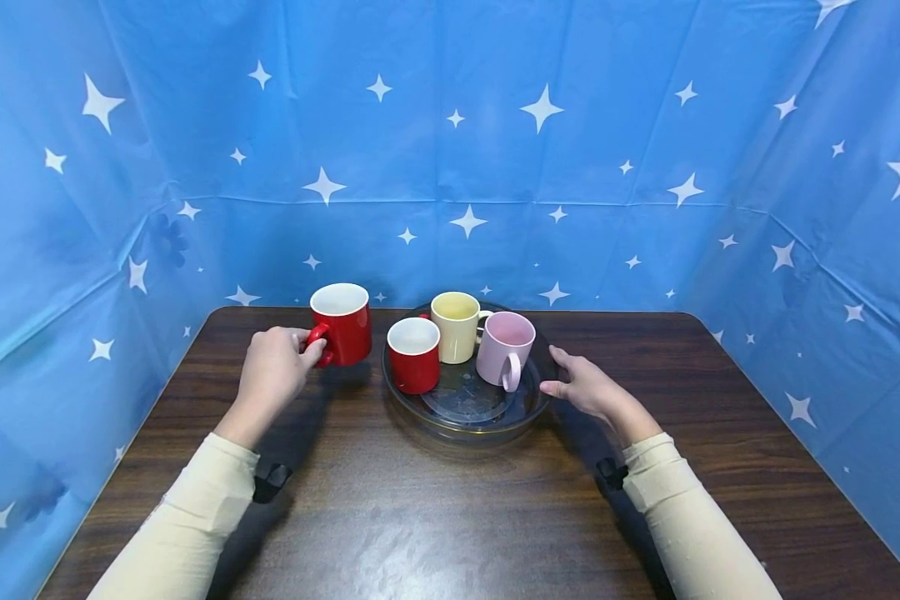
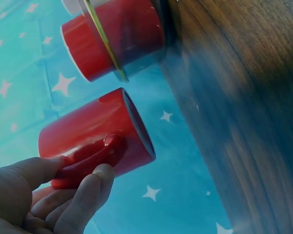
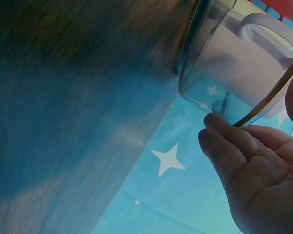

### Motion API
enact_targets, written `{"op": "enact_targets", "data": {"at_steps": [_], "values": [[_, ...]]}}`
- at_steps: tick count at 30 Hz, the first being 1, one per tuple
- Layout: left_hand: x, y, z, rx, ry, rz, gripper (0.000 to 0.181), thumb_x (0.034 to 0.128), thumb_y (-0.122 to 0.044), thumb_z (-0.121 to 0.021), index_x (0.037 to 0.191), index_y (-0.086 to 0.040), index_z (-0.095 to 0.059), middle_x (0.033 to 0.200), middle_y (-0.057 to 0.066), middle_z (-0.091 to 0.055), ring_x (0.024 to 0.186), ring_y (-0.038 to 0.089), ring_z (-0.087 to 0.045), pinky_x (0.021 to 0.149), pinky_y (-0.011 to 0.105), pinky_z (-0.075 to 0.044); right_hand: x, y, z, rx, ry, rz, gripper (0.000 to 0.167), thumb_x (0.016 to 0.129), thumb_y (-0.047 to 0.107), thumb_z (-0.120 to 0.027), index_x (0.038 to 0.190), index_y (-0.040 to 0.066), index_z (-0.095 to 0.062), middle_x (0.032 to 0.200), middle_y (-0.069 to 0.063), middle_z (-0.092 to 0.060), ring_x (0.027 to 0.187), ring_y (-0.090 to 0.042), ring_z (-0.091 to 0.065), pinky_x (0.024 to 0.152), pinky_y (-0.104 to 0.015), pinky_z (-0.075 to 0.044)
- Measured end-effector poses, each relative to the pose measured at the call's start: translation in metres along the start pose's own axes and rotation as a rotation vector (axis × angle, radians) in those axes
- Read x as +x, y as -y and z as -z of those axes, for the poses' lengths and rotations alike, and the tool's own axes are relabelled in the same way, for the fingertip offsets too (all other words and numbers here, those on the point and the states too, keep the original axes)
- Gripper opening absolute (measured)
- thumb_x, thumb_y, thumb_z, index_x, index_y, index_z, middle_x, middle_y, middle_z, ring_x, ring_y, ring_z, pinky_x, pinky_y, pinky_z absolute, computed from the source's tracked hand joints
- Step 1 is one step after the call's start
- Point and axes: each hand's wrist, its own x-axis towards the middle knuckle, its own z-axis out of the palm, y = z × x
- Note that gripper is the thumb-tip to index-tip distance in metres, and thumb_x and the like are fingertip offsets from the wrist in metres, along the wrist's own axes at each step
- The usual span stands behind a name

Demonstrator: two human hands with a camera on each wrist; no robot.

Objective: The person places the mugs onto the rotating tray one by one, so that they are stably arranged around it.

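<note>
My left hand [image 1: 273,367] pinches the handle of a red mug [image 1: 352,329] with a white inside. That mug is upright, held above the table left of a round clear glass dish [image 1: 468,425]. Inside the dish stand another red mug [image 1: 415,371], a yellow mug [image 1: 453,337] and a pink mug [image 1: 498,354]. At the dish's right side, my right hand [image 1: 588,387] holds the rim; in the right wrist view its fingers [image 3: 229,141] lie against the outer wall, with the thumb by the rim. The left wrist view shows thumb and fingers on the red handle [image 2: 88,161].
The dark wooden table [image 1: 420,500] has its back edge just behind the dish. A blue curtain [image 1: 480,150] with white stars surrounds the table at the back and both sides.
</note>
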Motion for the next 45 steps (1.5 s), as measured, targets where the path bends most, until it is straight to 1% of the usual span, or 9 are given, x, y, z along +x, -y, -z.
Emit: {"op": "enact_targets", "data": {"at_steps": [8, 14, 22, 32, 38, 45], "values": [[0.0, -0.006, 0.005, -0.002, 0.006, 0.002, 0.03, 0.0963, -0.013, -0.07, 0.113, 0.012, -0.071, 0.086, 0.024, -0.075, 0.056, 0.022, -0.061, 0.049, 0.03, -0.047, 0.0, 0.0, 0.0, -0.001, 0.01, -0.009, 0.073, 0.1, 0.014, -0.063, 0.155, -0.012, -0.022, 0.16, -0.032, -0.022, 0.148, -0.047, -0.024, 0.118, -0.058, -0.024], [0.001, -0.01, 0.008, -0.003, -0.004, -0.005, 0.031, 0.0967, -0.014, -0.07, 0.115, 0.011, -0.071, 0.086, 0.023, -0.075, 0.059, 0.023, -0.064, 0.051, 0.029, -0.05, 0.0, 0.0, 0.001, -0.006, 0.014, -0.014, 0.073, 0.101, 0.014, -0.062, 0.155, -0.012, -0.021, 0.161, -0.032, -0.021, 0.148, -0.047, -0.024, 0.117, -0.058, -0.025], [0.002, -0.014, 0.011, 0.006, -0.019, -0.03, 0.029, 0.0965, -0.014, -0.07, 0.113, 0.011, -0.072, 0.084, 0.022, -0.075, 0.058, 0.023, -0.064, 0.05, 0.03, -0.048, 0.001, -0.001, 0.0, 0.001, 0.016, -0.029, 0.073, 0.101, 0.015, -0.062, 0.155, -0.011, -0.021, 0.161, -0.031, -0.02, 0.148, -0.047, -0.024, 0.117, -0.058, -0.025], [0.002, -0.023, 0.018, -0.014, -0.001, -0.024, 0.033, 0.0973, -0.016, -0.069, 0.118, 0.009, -0.071, 0.08, 0.018, -0.075, 0.055, 0.022, -0.058, 0.049, 0.03, -0.046, 0.002, -0.001, -0.001, 0.012, 0.01, -0.026, 0.074, 0.101, 0.014, -0.062, 0.155, -0.011, -0.02, 0.161, -0.031, -0.02, 0.148, -0.046, -0.024, 0.117, -0.058, -0.025], [0.003, -0.028, 0.022, -0.003, -0.004, -0.044, 0.031, 0.0973, -0.016, -0.069, 0.116, 0.009, -0.071, 0.083, 0.02, -0.075, 0.058, 0.023, -0.061, 0.05, 0.031, -0.047, 0.003, -0.001, 0.0, -0.003, 0.011, -0.026, 0.073, 0.101, 0.016, -0.062, 0.156, -0.011, -0.021, 0.161, -0.03, -0.021, 0.148, -0.046, -0.025, 0.117, -0.058, -0.026], [0.004, -0.032, 0.023, 0.005, -0.004, -0.049, 0.032, 0.097, -0.016, -0.07, 0.117, 0.009, -0.071, 0.081, 0.019, -0.075, 0.057, 0.022, -0.061, 0.051, 0.03, -0.048, 0.002, -0.001, 0.0, -0.002, 0.01, -0.025, 0.073, 0.101, 0.015, -0.062, 0.156, -0.011, -0.021, 0.161, -0.031, -0.021, 0.148, -0.046, -0.024, 0.117, -0.058, -0.025]]}}
